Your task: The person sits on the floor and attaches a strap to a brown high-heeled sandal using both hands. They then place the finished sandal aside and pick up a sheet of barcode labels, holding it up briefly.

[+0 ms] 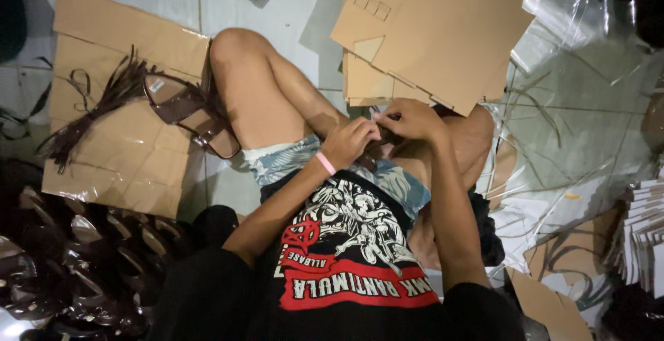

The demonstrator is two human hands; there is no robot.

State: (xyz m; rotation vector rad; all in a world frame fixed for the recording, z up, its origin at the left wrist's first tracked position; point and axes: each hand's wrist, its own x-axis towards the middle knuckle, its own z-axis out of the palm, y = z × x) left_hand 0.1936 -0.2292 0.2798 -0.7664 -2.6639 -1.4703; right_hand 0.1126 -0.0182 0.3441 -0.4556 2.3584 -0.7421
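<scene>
I sit on the floor with my knees bent. My left hand [351, 141], with a pink band at the wrist, and my right hand [411, 120] meet over my lap, fingers closed on a small dark brown strap-like piece [370, 160] between them. Most of that piece is hidden by my fingers. A brown glossy sandal upper [187, 109] lies on flat cardboard [124, 92] to the left of my knee, next to a bundle of dark straps [97, 106].
Stacked cardboard sheets [436, 30] lie beyond my hands. Clear plastic wrapping [581, 120] covers the floor at right, and a stack of white cards [643, 237] stands at the right edge. Several dark glossy sandal parts [76, 258] are piled at lower left.
</scene>
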